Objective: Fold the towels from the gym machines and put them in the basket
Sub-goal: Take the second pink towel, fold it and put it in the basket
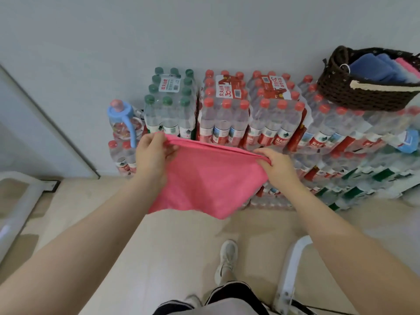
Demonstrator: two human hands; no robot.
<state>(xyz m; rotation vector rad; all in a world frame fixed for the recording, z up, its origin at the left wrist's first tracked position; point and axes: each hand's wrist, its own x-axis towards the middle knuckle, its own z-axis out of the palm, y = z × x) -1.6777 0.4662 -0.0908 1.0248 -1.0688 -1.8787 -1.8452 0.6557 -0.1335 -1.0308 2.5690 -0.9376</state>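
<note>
A pink towel [205, 178] hangs doubled in the air in front of me, its top edge stretched between my hands. My left hand [152, 153] pinches the top left corner. My right hand [276, 164] pinches the top right corner. The dark brown woven basket [363, 96] sits at the upper right on top of stacked water bottle packs. Inside it lie folded blue towels [377, 67] and a pink one [409, 65] at the right edge.
Shrink-wrapped packs of water bottles [223, 110] are stacked against the grey wall, stepping higher to the right. A large jug with a blue handle [123, 121] stands at their left. A white machine frame [293, 264] is at lower right, and my shoe [227, 258] is on the beige floor.
</note>
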